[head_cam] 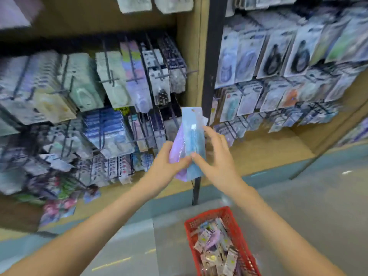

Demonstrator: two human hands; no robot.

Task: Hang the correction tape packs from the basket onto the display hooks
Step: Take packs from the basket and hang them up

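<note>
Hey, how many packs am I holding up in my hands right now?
2 for sure: a blue pack in front, pinched by the right hand, and a purple pack behind it, gripped by the left hand. A pale edge behind the blue one may be a third.

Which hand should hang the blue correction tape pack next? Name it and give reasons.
Right, probably. The right hand pinches the blue correction tape pack, hang hole up, and holds nothing else; the left hand also grips the purple pack.
</note>
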